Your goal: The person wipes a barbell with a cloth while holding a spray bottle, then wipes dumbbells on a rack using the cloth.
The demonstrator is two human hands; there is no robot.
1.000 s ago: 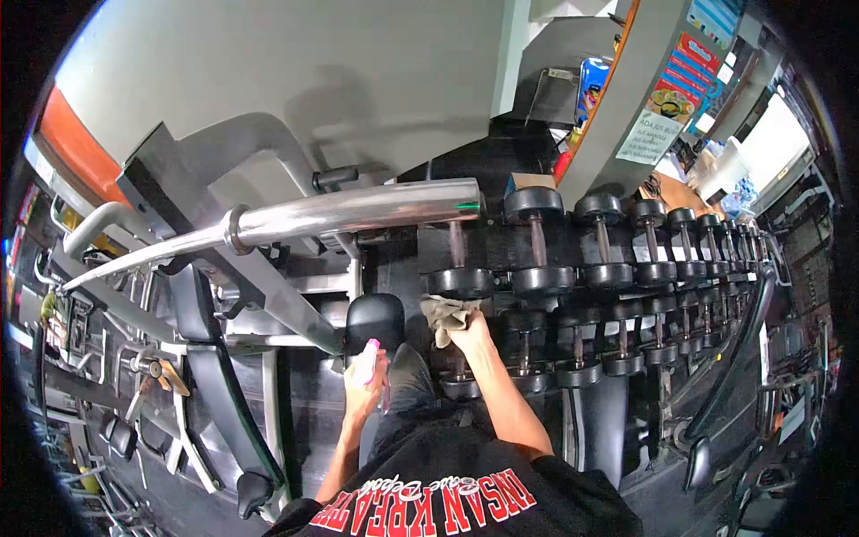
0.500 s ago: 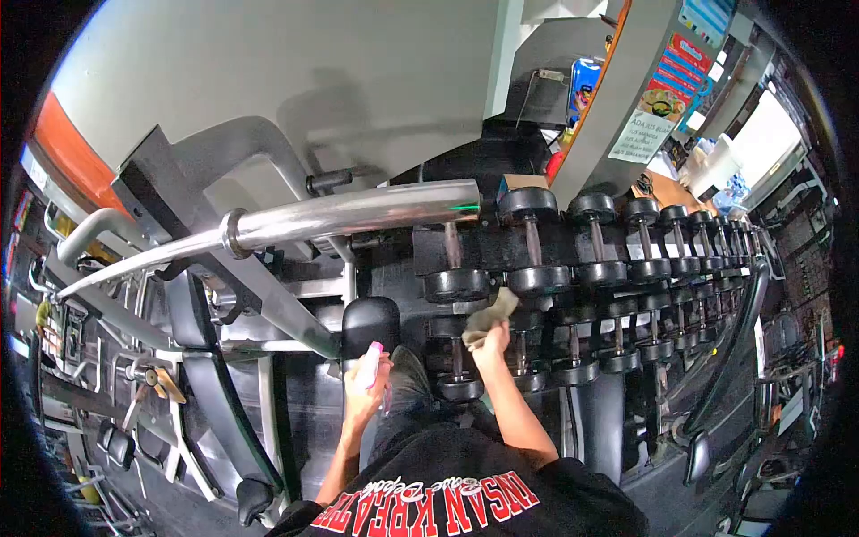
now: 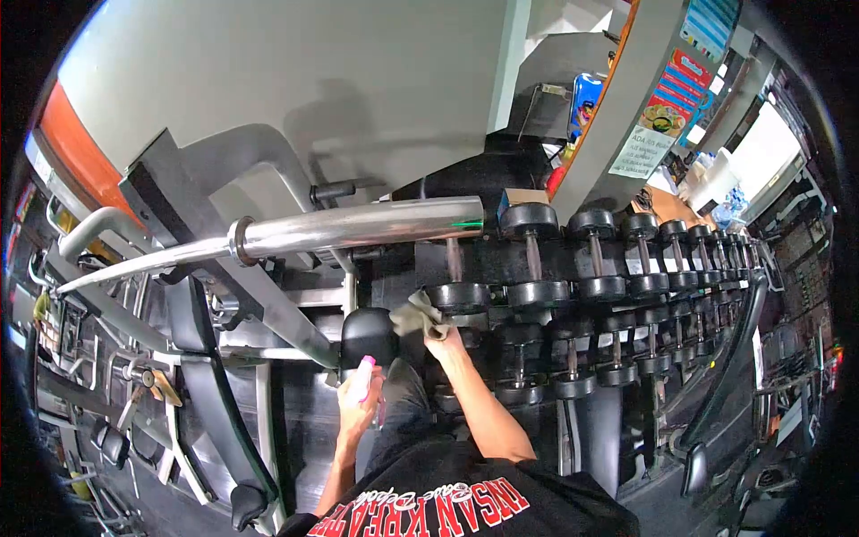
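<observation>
My left hand (image 3: 360, 399) is wrapped round a pink-topped spray bottle (image 3: 365, 365), low in the middle of the view, just below a black padded seat (image 3: 369, 335). My right hand (image 3: 442, 342) grips a crumpled olive-grey cloth (image 3: 417, 319). The cloth is beside the right edge of the seat and by the left end of the dumbbell rack, near a black dumbbell (image 3: 455, 297). Whether the cloth touches the seat or a dumbbell I cannot tell.
A thick chrome bar (image 3: 358, 224) crosses above my hands from the left. Two rows of dumbbells (image 3: 537, 294) run to the right. A black padded bench (image 3: 234, 421) and grey machine frames stand at the left. Behind is a grey wall (image 3: 358, 72).
My right hand with the cloth first moved right over the lower dumbbells, then back left towards the seat. My left hand stays almost in place with the bottle. The view has shifted slightly.
</observation>
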